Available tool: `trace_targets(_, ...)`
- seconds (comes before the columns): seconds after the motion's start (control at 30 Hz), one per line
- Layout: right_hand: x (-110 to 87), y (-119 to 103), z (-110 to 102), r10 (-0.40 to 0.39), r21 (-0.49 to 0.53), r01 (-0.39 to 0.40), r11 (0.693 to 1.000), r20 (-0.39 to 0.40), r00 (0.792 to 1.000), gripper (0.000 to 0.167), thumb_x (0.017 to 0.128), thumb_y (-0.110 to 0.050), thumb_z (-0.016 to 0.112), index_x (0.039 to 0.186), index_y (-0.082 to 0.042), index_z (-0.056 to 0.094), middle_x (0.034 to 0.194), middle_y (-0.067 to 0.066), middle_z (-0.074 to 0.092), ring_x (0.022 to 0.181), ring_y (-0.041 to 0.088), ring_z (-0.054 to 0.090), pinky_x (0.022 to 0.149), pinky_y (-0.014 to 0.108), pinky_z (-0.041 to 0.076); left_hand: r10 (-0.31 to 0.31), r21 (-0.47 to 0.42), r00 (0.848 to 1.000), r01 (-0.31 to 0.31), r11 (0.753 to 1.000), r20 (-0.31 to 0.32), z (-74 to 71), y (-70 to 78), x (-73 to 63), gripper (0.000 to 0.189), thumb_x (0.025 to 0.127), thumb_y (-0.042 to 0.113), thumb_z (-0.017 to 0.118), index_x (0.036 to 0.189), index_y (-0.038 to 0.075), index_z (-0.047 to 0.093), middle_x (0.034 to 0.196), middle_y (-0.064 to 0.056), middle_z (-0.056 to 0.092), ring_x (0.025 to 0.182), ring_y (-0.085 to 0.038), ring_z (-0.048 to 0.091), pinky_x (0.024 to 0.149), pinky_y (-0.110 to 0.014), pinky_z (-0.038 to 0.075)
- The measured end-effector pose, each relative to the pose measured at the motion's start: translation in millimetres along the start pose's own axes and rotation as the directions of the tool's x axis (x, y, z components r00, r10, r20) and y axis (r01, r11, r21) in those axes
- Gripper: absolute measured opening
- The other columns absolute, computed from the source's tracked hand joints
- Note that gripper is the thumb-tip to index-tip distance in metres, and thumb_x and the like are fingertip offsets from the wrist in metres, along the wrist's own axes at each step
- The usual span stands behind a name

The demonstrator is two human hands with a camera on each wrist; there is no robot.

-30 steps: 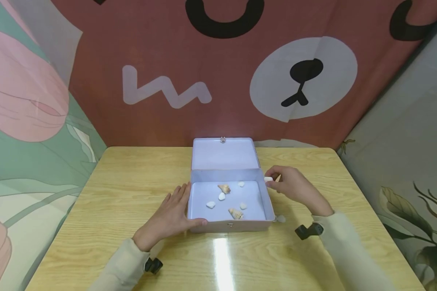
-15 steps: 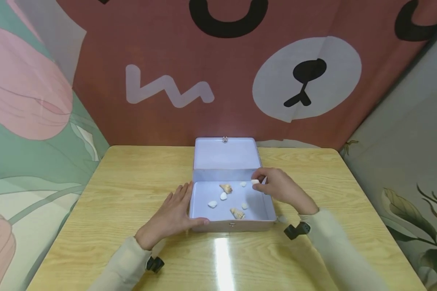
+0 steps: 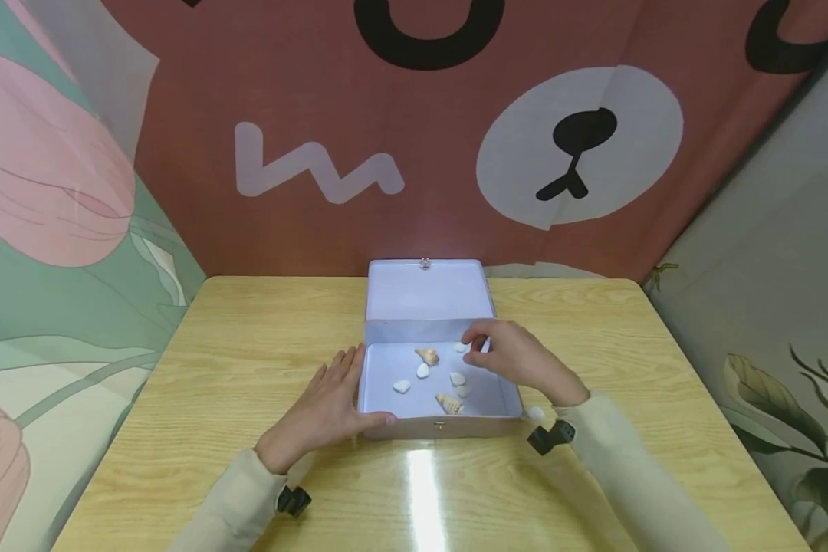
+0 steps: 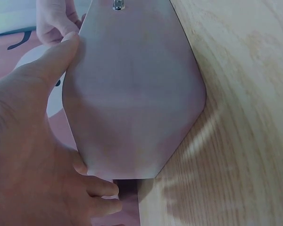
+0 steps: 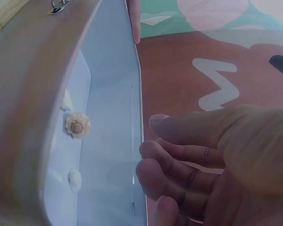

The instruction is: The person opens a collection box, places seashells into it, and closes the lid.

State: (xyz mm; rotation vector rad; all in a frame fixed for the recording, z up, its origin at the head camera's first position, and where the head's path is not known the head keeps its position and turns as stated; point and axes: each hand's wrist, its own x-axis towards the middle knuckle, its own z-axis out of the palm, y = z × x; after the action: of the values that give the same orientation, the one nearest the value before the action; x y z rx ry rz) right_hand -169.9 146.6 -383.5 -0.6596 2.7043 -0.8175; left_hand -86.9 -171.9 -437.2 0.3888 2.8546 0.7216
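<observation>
An open tin box (image 3: 372,406) with a pale lilac inside stands on the table, its lid (image 3: 428,290) tipped back. Inside lie two spiral conch shells, one spiky (image 3: 448,403) near the front and one (image 3: 428,356) farther back, among several small white shells (image 3: 402,386). My left hand (image 3: 324,402) rests against the box's left side, fingers straight, thumb along the front rim. Over the box's right part hovers my right hand (image 3: 520,359), thumb and fingertips apart with nothing between them. In the right wrist view, its fingers (image 5: 153,179) are loosely bent beside the box wall.
A white shell (image 3: 536,414) lies on the wooden table (image 3: 262,322) just right of the box, near the right wrist camera (image 3: 550,437). A metal clasp (image 3: 439,424) sits on the box's front. Behind the table hangs a printed bear curtain (image 3: 317,92).
My right hand has moved left from beside the box to over it and let go of a white shell, which now lies inside near the front conch. The left hand stays in place.
</observation>
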Motion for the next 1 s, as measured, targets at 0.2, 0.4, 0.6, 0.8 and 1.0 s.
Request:
trace_targets(0.2, -5.2, 1.3, -4.2, 0.028, 0.003, -0.028, 1.000, -0.003, 1.000, 0.019, 0.099, -0.016, 0.076, 0.116, -0.010, 0.074, 0.099, 0.005, 0.073, 0.081, 0.016, 0.060, 0.067, 0.029, 0.052, 0.006, 0.009, 1.000, -0.005, 1.000, -0.008, -0.2, -0.2, 0.1, 0.134, 0.083, 0.076, 0.076, 0.170, -0.001, 0.011, 0.176, -0.027, 0.019, 0.164, -0.050, 0.019, 0.131, -0.071, 0.020)
trace_targets(0.4, -15.6, 8.8, -11.0, 0.045, 0.031, -0.044, 0.999, -0.021, 0.999, 0.016, 0.100, -0.015, 0.073, 0.115, -0.008, 0.074, 0.099, 0.006, 0.073, 0.080, 0.016, 0.061, 0.069, 0.029, 0.053, 0.015, 0.007, 1.000, -0.015, 1.000, -0.014, 0.6, 0.6, 0.6, 0.133, 0.083, 0.076, 0.076, 0.170, -0.001, 0.011, 0.175, -0.029, 0.021, 0.163, -0.052, 0.021, 0.130, -0.072, 0.021)
trace_targets(0.6, -25.9, 24.4, -16.7, 0.053, 0.052, -0.051, 0.997, -0.052, 0.997, 0.017, 0.101, -0.015, 0.072, 0.116, -0.006, 0.073, 0.099, 0.008, 0.072, 0.081, 0.019, 0.061, 0.069, 0.029, 0.053, 0.005, 0.004, 1.000, -0.005, 1.000, -0.008, 1.7, 0.4, 1.0, 0.134, 0.082, 0.076, 0.077, 0.171, 0.000, 0.010, 0.176, -0.027, 0.020, 0.164, -0.050, 0.020, 0.131, -0.072, 0.020)
trace_targets(0.8, -36.6, 41.5, -21.2, 0.106, 0.066, -0.101, 0.993, -0.066, 0.992, 0.022, 0.102, -0.016, 0.069, 0.120, -0.003, 0.072, 0.101, 0.008, 0.072, 0.078, 0.018, 0.062, 0.067, 0.029, 0.055, 0.001, 0.003, 1.000, -0.001, 1.000, -0.009, 2.9, -0.6, 0.4, 0.134, 0.082, 0.076, 0.077, 0.170, 0.000, 0.011, 0.176, -0.027, 0.020, 0.164, -0.051, 0.020, 0.131, -0.072, 0.019)
trace_targets(1.0, -48.3, 61.8, -18.3, 0.152, 0.114, -0.144, 0.983, -0.064, 0.986, 0.024, 0.103, -0.018, 0.068, 0.121, -0.002, 0.071, 0.101, 0.010, 0.072, 0.071, 0.021, 0.063, 0.061, 0.030, 0.053, 0.005, 0.002, 1.000, -0.005, 1.000, -0.012, 2.3, 0.4, 0.3, 0.133, 0.083, 0.075, 0.077, 0.170, 0.000, 0.011, 0.176, -0.028, 0.021, 0.163, -0.051, 0.020, 0.131, -0.072, 0.019)
